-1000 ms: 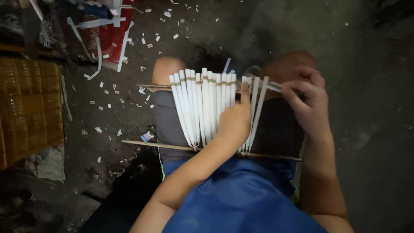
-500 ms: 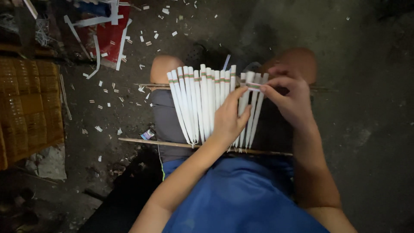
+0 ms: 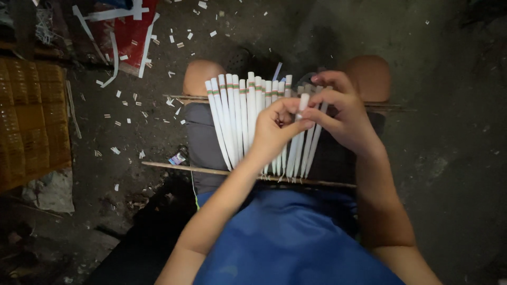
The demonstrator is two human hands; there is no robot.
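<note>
While both hands pinch one white stick (image 3: 302, 105), banded white sticks (image 3: 237, 116) fanned, red package (image 3: 129, 31) upper-left.

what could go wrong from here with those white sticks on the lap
The white sticks lie loose across two thin rods on the knees, so a knee shift could tip the row onto the littered floor. Both the left hand and right hand pinch one stick mid-row; tugging it might knock its neighbours out of line.
</note>
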